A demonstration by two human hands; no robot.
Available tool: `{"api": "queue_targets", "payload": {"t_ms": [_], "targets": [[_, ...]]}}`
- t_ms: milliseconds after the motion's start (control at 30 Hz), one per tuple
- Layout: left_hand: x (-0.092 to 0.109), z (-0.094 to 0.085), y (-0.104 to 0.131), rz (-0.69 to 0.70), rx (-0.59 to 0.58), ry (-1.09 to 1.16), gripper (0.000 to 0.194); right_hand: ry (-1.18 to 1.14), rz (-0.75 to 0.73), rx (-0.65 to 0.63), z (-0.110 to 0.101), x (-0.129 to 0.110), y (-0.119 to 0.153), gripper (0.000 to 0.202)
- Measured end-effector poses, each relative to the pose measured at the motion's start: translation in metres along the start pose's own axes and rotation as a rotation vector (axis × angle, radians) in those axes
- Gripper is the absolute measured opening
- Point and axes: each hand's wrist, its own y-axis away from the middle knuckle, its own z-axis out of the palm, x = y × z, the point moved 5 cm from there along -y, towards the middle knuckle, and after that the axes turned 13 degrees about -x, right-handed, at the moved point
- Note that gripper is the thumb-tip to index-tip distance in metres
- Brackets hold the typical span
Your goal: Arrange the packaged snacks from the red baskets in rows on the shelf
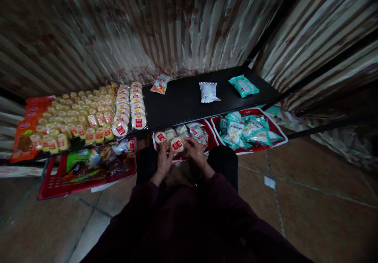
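Note:
Between my two hands is a round, pale wrapped cake with a red and yellow label, just above the middle red basket. My left hand grips its left edge with closed fingers. On the right edge, my right hand pinches the wrapper. Below and behind the hands, the basket holds more round wrapped cakes and a white-and-red snack packet. Two rows of the same round cakes stand on the black shelf, up and left of my hands.
Small yellow wrapped cakes and orange packets fill the shelf's left. Single packets lie farther right: orange-white, white, teal. A red basket stands left; another at right holds teal packets. Striped curtains hang behind.

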Motion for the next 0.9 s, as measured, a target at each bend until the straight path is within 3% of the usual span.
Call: {"api": "queue_targets", "payload": {"t_ms": [100, 267, 367, 467, 667, 900], "targets": [[-0.001, -0.003, -0.007, -0.057, 0.021, 0.087, 0.058, -0.019, -0.010, -0.070, 0.006, -0.007, -0.002, 0.030], [-0.009, 0.002, -0.014, -0.177, 0.020, 0.235, 0.029, -0.105, 0.017, -0.124, 0.013, -0.022, -0.001, 0.027], [-0.015, 0.005, -0.013, -0.274, 0.043, 0.372, 0.029, -0.180, 0.057, -0.101, 0.013, -0.024, 0.000, 0.036], [-0.015, 0.003, -0.011, -0.282, 0.096, 0.456, 0.028, -0.251, 0.118, -0.060, 0.010, -0.018, 0.002, 0.045], [-0.011, 0.006, -0.009, -0.320, 0.089, 0.548, 0.025, -0.305, 0.166, -0.035, 0.011, -0.005, 0.002, 0.040], [-0.007, 0.012, -0.003, -0.432, 0.120, 0.702, 0.022, -0.367, 0.189, -0.010, 0.019, -0.007, 0.004, 0.036]]}}
